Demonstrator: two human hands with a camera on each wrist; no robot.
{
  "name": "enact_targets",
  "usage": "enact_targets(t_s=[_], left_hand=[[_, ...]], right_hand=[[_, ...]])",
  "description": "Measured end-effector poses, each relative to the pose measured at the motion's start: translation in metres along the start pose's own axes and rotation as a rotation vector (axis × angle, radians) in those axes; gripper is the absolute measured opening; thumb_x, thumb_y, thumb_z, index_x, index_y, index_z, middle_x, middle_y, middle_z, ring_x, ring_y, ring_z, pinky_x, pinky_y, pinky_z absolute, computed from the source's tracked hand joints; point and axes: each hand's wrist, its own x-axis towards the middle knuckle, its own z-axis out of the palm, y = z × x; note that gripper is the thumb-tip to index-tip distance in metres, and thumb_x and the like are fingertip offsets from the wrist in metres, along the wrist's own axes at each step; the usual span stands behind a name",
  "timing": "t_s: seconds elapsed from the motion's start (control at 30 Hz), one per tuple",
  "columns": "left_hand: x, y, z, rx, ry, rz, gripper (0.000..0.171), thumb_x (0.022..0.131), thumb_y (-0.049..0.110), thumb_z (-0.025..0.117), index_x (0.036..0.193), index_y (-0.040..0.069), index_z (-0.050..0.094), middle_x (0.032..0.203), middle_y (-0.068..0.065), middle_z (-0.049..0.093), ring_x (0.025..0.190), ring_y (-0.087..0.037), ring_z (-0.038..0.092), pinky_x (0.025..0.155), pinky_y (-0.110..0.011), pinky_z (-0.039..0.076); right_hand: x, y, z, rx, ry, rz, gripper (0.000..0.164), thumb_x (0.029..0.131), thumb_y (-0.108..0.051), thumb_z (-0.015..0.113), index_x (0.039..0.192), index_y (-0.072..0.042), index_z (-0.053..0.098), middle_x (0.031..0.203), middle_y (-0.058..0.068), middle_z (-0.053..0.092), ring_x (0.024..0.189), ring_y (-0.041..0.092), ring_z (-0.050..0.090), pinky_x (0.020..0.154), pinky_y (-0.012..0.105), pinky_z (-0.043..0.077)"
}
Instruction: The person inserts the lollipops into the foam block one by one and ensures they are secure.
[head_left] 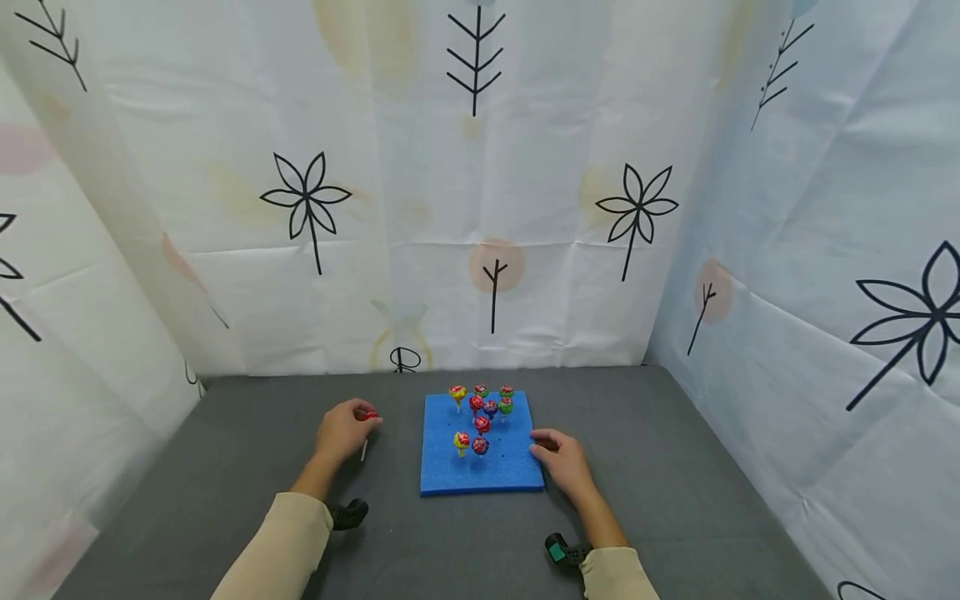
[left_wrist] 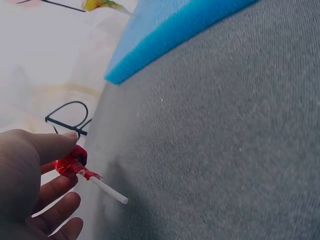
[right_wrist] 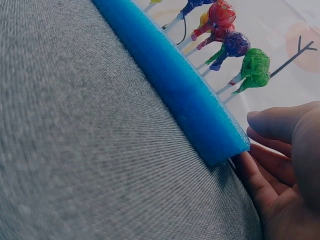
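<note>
My left hand (head_left: 345,429) is left of the blue foam board and pinches a lollipop (left_wrist: 72,162) in a red wrapper between thumb and fingers. Its white stick (left_wrist: 110,191) points down toward the table. The blue foam board (head_left: 442,471) lies flat, with several wrapped lollipops standing upright in it. Among these are a yellow-and-red lollipop (head_left: 461,441), a green lollipop (right_wrist: 256,68) and a purple lollipop (right_wrist: 237,44). At the board's right edge rests my right hand (head_left: 566,462), fingers against its side and thumb raised just above, holding no lollipop.
A dark grey cloth covers the table (head_left: 360,550) under the board. White curtains (head_left: 525,192) printed with plants hang behind and on both sides. Each wrist carries a dark strapped device, seen at the left sleeve (head_left: 281,542) and the right sleeve (head_left: 617,575).
</note>
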Motion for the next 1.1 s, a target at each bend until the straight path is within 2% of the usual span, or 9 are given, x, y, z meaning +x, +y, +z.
enact_targets(t_s=[0.23,0.57,0.67,0.9,1.1], left_hand=[[0.002,0.009,0.002,-0.069,0.010,-0.009,0.028,0.087,0.023,0.074,0.108,0.005,0.067,0.096,-0.010,0.067,0.063,-0.014,0.062,0.058,-0.033,0.051],[0.001,0.022,0.004,-0.133,0.002,-0.003,0.026,0.088,0.021,0.073,0.109,0.006,0.067,0.100,-0.011,0.067,0.066,-0.015,0.063,0.057,-0.031,0.051],[0.000,0.029,0.003,-0.165,0.013,0.005,0.027,0.088,0.021,0.073,0.109,0.006,0.067,0.100,-0.011,0.067,0.069,-0.017,0.065,0.059,-0.033,0.052],[-0.001,0.047,0.002,-0.259,0.002,0.007,0.029,0.087,0.021,0.075,0.111,0.006,0.067,0.105,-0.012,0.067,0.094,-0.028,0.061,0.072,-0.040,0.053],[-0.004,0.065,0.001,-0.344,-0.020,0.000,0.031,0.088,0.018,0.073,0.115,0.005,0.066,0.111,-0.013,0.067,0.100,-0.028,0.061,0.079,-0.043,0.050]], right_hand=[[0.000,0.002,0.001,-0.001,-0.001,0.015,0.022,0.090,-0.005,0.068,0.111,0.000,0.069,0.105,0.012,0.069,0.098,0.028,0.064,0.086,0.046,0.052],[0.001,0.002,0.001,-0.007,0.002,-0.002,0.021,0.090,-0.004,0.068,0.111,0.000,0.070,0.103,0.011,0.070,0.097,0.027,0.064,0.085,0.046,0.052],[0.000,0.002,0.001,-0.007,0.002,0.000,0.021,0.090,-0.004,0.068,0.111,0.000,0.070,0.103,0.011,0.069,0.097,0.027,0.064,0.085,0.046,0.052],[0.001,0.002,0.001,0.004,0.006,0.002,0.021,0.089,-0.003,0.068,0.110,0.000,0.069,0.104,0.011,0.069,0.097,0.026,0.064,0.085,0.044,0.052],[0.001,0.002,0.001,0.020,0.009,-0.004,0.021,0.089,-0.001,0.068,0.110,0.001,0.069,0.104,0.012,0.069,0.096,0.027,0.064,0.084,0.042,0.052]])
